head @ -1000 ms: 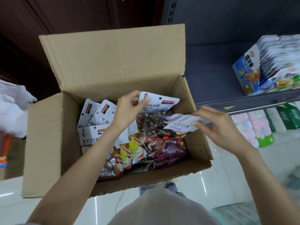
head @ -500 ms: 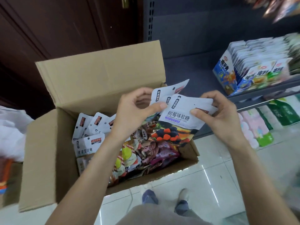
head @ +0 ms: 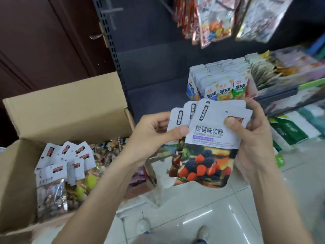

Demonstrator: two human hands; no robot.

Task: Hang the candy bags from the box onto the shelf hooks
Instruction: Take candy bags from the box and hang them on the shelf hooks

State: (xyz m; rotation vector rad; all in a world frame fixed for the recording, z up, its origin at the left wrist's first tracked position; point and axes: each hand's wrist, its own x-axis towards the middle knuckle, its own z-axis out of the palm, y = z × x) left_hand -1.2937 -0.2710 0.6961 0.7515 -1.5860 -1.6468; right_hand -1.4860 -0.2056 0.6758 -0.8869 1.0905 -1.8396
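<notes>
A fanned stack of three candy bags (head: 209, 138), white on top with berries printed below, is held up in front of the shelf. My left hand (head: 154, 134) pinches the stack's left edge with the thumb on the front bag. My right hand (head: 253, 138) grips the right edge, thumb on the front. The open cardboard box (head: 66, 111) stands lower left with several more candy bags (head: 65, 164) inside. Bags hang from the shelf hooks (head: 219, 20) at the top right; the hooks themselves are hidden.
A dark perforated shelf upright (head: 112, 50) rises behind the box. A display carton of packets (head: 219, 85) sits on the shelf board at right, with more goods (head: 290, 134) below. Brown wooden panels (head: 44, 41) fill the left. White glossy floor tiles (head: 202, 208) and my shoes lie underneath.
Both hands lifted the bags out of the box and up to the right toward the shelf. The view tilted up, bringing the hanging bags into sight.
</notes>
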